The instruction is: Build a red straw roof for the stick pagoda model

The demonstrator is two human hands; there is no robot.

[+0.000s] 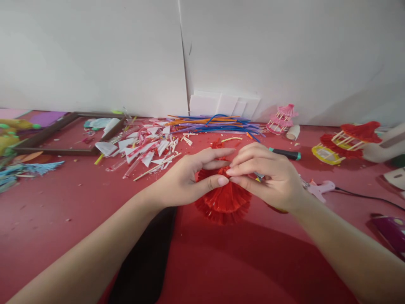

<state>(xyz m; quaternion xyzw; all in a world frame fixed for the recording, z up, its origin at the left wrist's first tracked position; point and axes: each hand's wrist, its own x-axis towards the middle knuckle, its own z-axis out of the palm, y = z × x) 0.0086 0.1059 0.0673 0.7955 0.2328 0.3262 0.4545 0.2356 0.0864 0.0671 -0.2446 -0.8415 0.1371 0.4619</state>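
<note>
A red pleated pagoda model [226, 200], made of what looks like fuzzy pipe cleaners, stands on the table between my hands. Two flared roof tiers show, one above the other. My left hand [196, 173] curves around its peak from the left, thumb in front and fingers behind, closed on the top. From the right, my right hand [268, 173] pinches the tip with thumb and fingertips together. The fingers hide most of the peak, so any small piece between them cannot be made out.
Blue, orange and purple pipe cleaners [215, 125] lie at the back, near plastic and paper scraps [148, 145]. A brown frame [63, 150] is at left. Pink [282, 119] and red-yellow [348, 141] pagodas, a pink glue gun [319, 190] and a black phone-like slab [148, 257] surround my arms.
</note>
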